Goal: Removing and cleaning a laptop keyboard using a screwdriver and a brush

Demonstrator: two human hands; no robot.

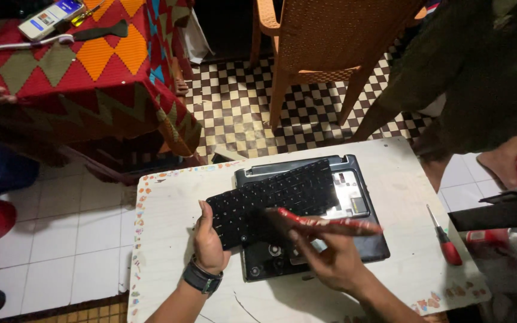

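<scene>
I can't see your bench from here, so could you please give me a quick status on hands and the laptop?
Left hand grips the loose keyboard edge. Right hand holds a red tool over the laptop base. Red screwdriver lies aside, nothing blocking.

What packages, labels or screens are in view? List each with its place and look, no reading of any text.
Phone: top left, lying on the patterned red, orange and green tablecloth; a white slab with a lit screen showing blue and white.
Small label: on the bare metal of the open laptop base, right of the lifted black keyboard; a rectangular patch, too small to make out.
No packages show.
</scene>
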